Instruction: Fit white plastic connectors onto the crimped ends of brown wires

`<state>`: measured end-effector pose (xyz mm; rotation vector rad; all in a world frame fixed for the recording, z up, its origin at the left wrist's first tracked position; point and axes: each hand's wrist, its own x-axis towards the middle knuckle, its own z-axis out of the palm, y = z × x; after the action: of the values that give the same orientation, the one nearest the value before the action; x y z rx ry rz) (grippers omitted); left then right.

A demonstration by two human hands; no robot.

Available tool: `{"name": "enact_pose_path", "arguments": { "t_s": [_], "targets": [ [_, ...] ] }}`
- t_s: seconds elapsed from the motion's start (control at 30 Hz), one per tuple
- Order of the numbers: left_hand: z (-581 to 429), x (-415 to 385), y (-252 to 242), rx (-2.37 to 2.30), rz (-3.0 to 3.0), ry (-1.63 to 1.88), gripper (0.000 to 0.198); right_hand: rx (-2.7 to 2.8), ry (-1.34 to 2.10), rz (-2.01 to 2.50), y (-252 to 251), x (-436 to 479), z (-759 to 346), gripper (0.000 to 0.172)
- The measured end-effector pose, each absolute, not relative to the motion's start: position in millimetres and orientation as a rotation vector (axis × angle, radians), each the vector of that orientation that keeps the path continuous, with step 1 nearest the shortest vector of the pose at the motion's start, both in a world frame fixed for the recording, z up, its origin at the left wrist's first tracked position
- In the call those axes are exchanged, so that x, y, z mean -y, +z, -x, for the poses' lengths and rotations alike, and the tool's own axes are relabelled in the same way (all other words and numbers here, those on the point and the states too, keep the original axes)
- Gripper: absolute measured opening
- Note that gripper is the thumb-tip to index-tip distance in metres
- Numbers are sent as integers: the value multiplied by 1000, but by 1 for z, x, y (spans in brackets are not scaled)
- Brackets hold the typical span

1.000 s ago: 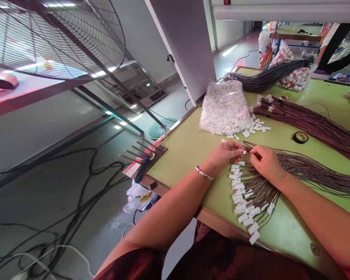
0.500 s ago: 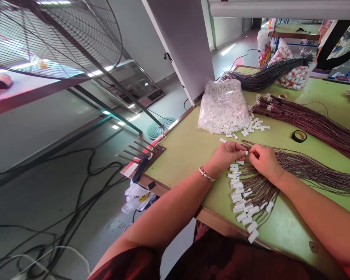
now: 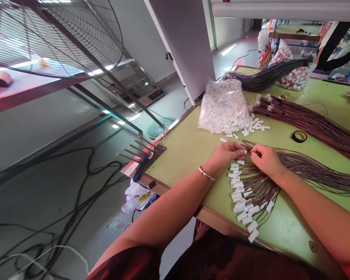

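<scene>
Here, left hand pinches a white plastic connector; right hand pinches thin brown wire (both grips closed).

On the green table the left hand pinches a small white connector against a brown wire that the right hand grips, above a fanned wire bundle, with a bag of connectors and a tape roll beyond

Connector bag behind both hands; tape roll right — wire bundles between.
</scene>
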<state>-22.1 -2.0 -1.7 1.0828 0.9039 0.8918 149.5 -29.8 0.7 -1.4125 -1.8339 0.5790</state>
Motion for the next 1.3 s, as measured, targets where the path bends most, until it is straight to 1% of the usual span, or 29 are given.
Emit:
{"name": "enact_pose_path", "arguments": {
  "t_s": [0.33, 0.5, 0.6, 0.7, 0.77, 0.8, 0.83, 0.93, 1.0, 1.03, 1.07, 1.17, 1.23, 1.3],
  "targets": [
    [18, 4, -2, -890, -1158, 852, 22, 1918, 500, 1450, -4, 29, -147, 15],
    [28, 3, 2, -920, -1252, 814, 17, 1909, 626, 1450, 3, 31, -149, 15],
    [39, 2, 9, -956, -1473, 679, 16, 1940, 679, 1384, 10, 28, -155, 17],
    [50, 2, 20, -824, -1699, 406, 17, 1985, 519, 1361, 11, 20, -159, 19],
    [54, 1, 25, -654, -1774, 250, 18, 2073, 378, 1411, 7, 14, -158, 14],
    [55, 0, 27, -619, -1792, 230, 19, 2134, 315, 1440, 4, 12, -156, 11],
    [55, -2, 27, -654, -1806, 262, 21, 2190, 258, 1467, 1, 12, -153, 12],
    [52, -9, 21, -1073, -1894, 573, 23, 2272, 124, 1542, -4, 14, -145, 16],
    [46, -14, 16, -1272, -2057, 692, 28, 2286, 92, 1571, -5, 18, -142, 17],
    [43, -16, 13, -1296, -2164, 672, 31, 2292, 94, 1573, -5, 19, -142, 17],
    [40, -17, 11, -1298, -2257, 616, 31, 2296, 102, 1571, -5, 20, -143, 17],
    [35, -18, 10, -1307, -2379, 451, 15, 2268, 85, 1576, -3, 21, -145, 23],
    [34, -17, 10, -1288, -2406, 417, 9, 2268, 49, 1586, -2, 20, -145, 30],
    [34, -16, 9, -1262, -2420, 432, 8, 2313, 59, 1610, 0, 19, -142, 27]
  ]
}}
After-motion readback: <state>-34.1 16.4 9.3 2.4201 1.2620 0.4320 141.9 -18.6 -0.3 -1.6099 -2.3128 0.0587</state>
